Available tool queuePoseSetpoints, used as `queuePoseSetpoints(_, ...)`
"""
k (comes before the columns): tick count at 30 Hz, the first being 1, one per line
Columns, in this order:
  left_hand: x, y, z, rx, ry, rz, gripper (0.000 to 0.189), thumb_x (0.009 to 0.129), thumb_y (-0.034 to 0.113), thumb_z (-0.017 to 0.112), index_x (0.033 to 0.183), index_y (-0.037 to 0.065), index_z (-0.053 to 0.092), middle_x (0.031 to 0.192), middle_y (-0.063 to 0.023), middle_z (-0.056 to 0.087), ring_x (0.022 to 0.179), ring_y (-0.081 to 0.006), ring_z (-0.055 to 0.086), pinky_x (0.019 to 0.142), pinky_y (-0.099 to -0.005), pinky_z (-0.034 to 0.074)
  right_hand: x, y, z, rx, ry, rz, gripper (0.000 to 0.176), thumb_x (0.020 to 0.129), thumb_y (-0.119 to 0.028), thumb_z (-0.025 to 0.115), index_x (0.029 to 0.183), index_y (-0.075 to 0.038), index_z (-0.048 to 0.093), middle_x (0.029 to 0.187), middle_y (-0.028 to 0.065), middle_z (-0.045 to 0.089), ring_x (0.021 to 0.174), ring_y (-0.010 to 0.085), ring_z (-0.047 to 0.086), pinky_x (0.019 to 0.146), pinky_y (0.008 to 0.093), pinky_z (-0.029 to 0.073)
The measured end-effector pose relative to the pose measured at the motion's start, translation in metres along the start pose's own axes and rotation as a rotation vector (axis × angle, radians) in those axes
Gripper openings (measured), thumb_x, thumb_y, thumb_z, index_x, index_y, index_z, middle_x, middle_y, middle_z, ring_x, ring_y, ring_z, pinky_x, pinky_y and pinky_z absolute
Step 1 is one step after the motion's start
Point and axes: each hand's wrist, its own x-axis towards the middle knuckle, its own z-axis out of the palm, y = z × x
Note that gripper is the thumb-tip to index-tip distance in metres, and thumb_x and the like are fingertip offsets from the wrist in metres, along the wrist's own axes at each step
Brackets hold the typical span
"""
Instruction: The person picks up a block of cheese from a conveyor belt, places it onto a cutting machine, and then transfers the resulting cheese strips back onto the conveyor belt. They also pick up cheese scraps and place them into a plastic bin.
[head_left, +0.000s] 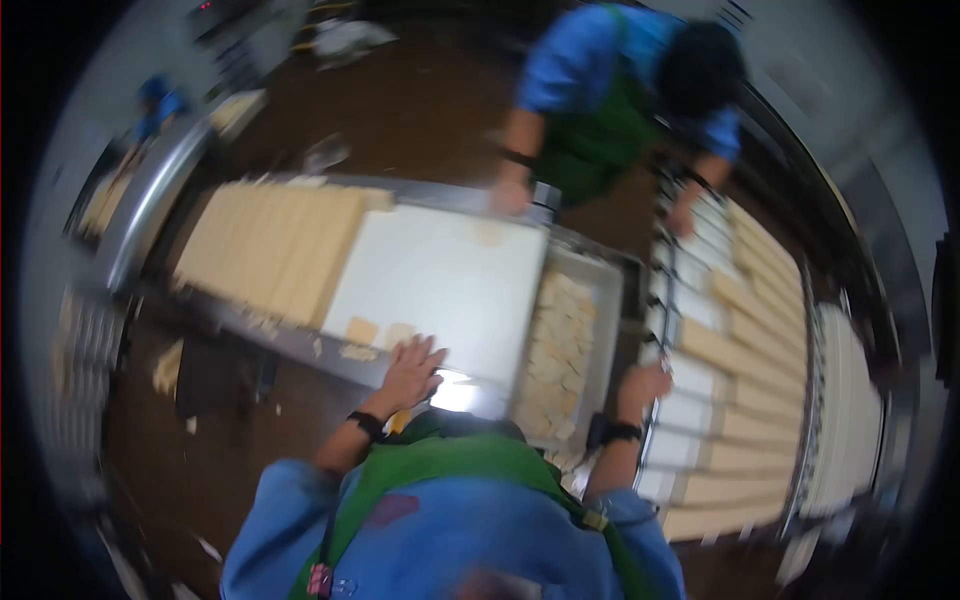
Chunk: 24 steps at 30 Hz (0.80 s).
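Observation:
My left hand [412, 375] is open, its fingers spread over the near edge of a white board [440, 280]. Small pale square pieces [362, 331] lie on the board just beyond its fingertips. At the side edge of a rack [680, 420] bearing long pale blocks [735, 355], my right hand [645, 388] has its fingers curled closed. Blur hides what those fingers grip. Between my hands sits a metal tray [602, 330] of thin pale slices [558, 345].
A row of long pale blocks [275, 245] covers the board's left end. Across the table a co-worker [610, 90] in blue and green leans over, one hand [511, 197] at the board's far edge, the other [682, 217] at the rack. Scraps litter the brown floor [300, 420].

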Motion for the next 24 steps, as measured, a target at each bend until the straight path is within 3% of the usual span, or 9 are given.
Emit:
queuePoseSetpoints(1, -0.001, -0.003, 0.003, 0.004, 0.007, 0.005, 0.063, 0.106, 0.048, 0.052, 0.161, 0.020, 0.043, 0.171, -0.0185, 0.031, 0.160, -0.0413, 0.023, 0.127, -0.0637, 0.015, 0.000, -0.005, -0.021, -0.021, -0.063, 0.035, 0.069, 0.089, -0.024, 0.066, 0.154, -0.008, 0.049, 0.115, 0.0170, 0.067, 0.103, 0.0346, 0.065, 0.084, 0.0499, 0.051)
queuePoseSetpoints(3, -0.004, -0.003, 0.002, -0.016, 0.031, -0.070, 0.062, 0.106, 0.048, 0.051, 0.161, 0.019, 0.044, 0.172, -0.0173, 0.031, 0.160, -0.0405, 0.022, 0.128, -0.0627, 0.015, -0.001, -0.010, -0.024, -0.060, -0.040, 0.062, 0.072, 0.087, -0.021, 0.066, 0.156, -0.009, 0.047, 0.118, 0.0172, 0.063, 0.104, 0.0321, 0.063, 0.090, 0.0466, 0.051)
queuePoseSetpoints(6, -0.004, -0.004, 0.010, 0.016, 0.095, 0.011, 0.059, 0.104, 0.047, 0.058, 0.155, 0.020, 0.050, 0.167, -0.0143, 0.038, 0.158, -0.0384, 0.028, 0.126, -0.0625, 0.020, -0.003, -0.008, -0.031, -0.082, -0.019, -0.014, 0.080, 0.088, -0.028, 0.072, 0.158, -0.006, 0.041, 0.118, 0.0169, 0.061, 0.103, 0.0324, 0.064, 0.089, 0.0466, 0.051)
queuePoseSetpoints(9, -0.005, -0.001, 0.002, -0.004, 0.043, 0.000, 0.061, 0.106, 0.050, 0.051, 0.158, 0.017, 0.048, 0.170, -0.0154, 0.034, 0.158, -0.0381, 0.027, 0.128, -0.0613, 0.015, -0.003, -0.006, -0.024, -0.062, 0.015, -0.030, 0.073, 0.092, -0.025, 0.066, 0.158, -0.007, 0.040, 0.119, 0.0199, 0.062, 0.106, 0.0363, 0.065, 0.087, 0.0514, 0.052)
queuePoseSetpoints(14, -0.006, -0.002, 0.004, 0.000, 0.085, 0.006, 0.060, 0.105, 0.047, 0.054, 0.157, 0.017, 0.049, 0.170, -0.0154, 0.035, 0.159, -0.0370, 0.027, 0.128, -0.0627, 0.017, -0.001, -0.004, -0.012, -0.083, 0.046, -0.046, 0.076, 0.090, -0.028, 0.069, 0.158, -0.008, 0.040, 0.116, 0.0183, 0.062, 0.104, 0.0352, 0.065, 0.085, 0.0504, 0.052)
queuePoseSetpoints(16, -0.007, -0.002, 0.004, 0.002, 0.105, 0.000, 0.060, 0.105, 0.046, 0.055, 0.156, 0.016, 0.049, 0.170, -0.0159, 0.034, 0.159, -0.0370, 0.026, 0.127, -0.0631, 0.017, -0.002, -0.007, -0.019, -0.133, -0.009, -0.010, 0.072, 0.091, -0.029, 0.068, 0.155, -0.006, 0.045, 0.114, 0.0159, 0.061, 0.100, 0.0324, 0.064, 0.082, 0.0463, 0.051)
queuePoseSetpoints(22, -0.005, 0.008, 0.002, 0.042, 0.278, 0.015, 0.076, 0.097, 0.050, 0.066, 0.161, 0.016, 0.042, 0.168, -0.0237, 0.034, 0.156, -0.0506, 0.023, 0.126, -0.0653, 0.018, 0.001, -0.007, -0.008, -0.187, 0.054, -0.042, 0.072, 0.091, -0.032, 0.067, 0.155, -0.007, 0.045, 0.111, 0.0157, 0.062, 0.096, 0.0319, 0.065, 0.076, 0.0466, 0.053)
queuePoseSetpoints(24, -0.004, 0.010, -0.003, -0.066, 0.358, -0.359, 0.094, 0.089, 0.055, 0.073, 0.164, 0.013, 0.036, 0.166, -0.0317, 0.031, 0.154, -0.0559, 0.022, 0.126, -0.0659, 0.016, 0.003, -0.001, 0.000, -0.201, 0.049, -0.035, 0.072, 0.090, -0.034, 0.065, 0.155, -0.008, 0.046, 0.109, 0.0166, 0.063, 0.094, 0.0335, 0.066, 0.072, 0.0479, 0.055)
